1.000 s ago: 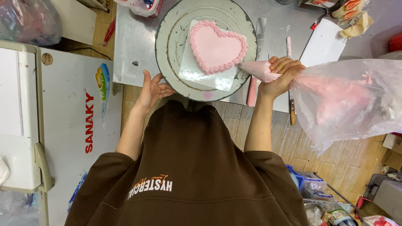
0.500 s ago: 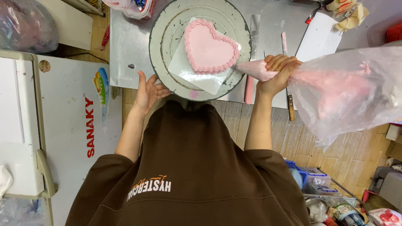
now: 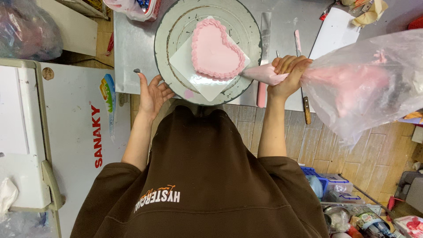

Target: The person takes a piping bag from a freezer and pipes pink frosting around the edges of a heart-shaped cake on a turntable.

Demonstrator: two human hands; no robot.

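Note:
A pink heart-shaped cake (image 3: 216, 48) sits on a white square board (image 3: 207, 83) on a round grey turntable (image 3: 176, 31). My right hand (image 3: 287, 74) is shut on a clear piping bag of pink cream (image 3: 352, 83), and the bag's tip touches the cake's lower right edge. My left hand (image 3: 152, 93) is open, fingers spread, at the turntable's near left rim. A piped shell border runs around the cake's edge.
The turntable stands on a steel table (image 3: 132, 53). A long spatula (image 3: 264, 35), a pink-handled tool (image 3: 262, 94) and a knife (image 3: 305, 105) lie right of it. A white chest freezer (image 3: 66, 132) is at left. Bins and jars (image 3: 348, 211) crowd the wooden floor at lower right.
The turntable and cake have turned, the heart's point swinging toward the right. My left hand slid left along the rim. My right hand kept the bag's tip at the cake's edge.

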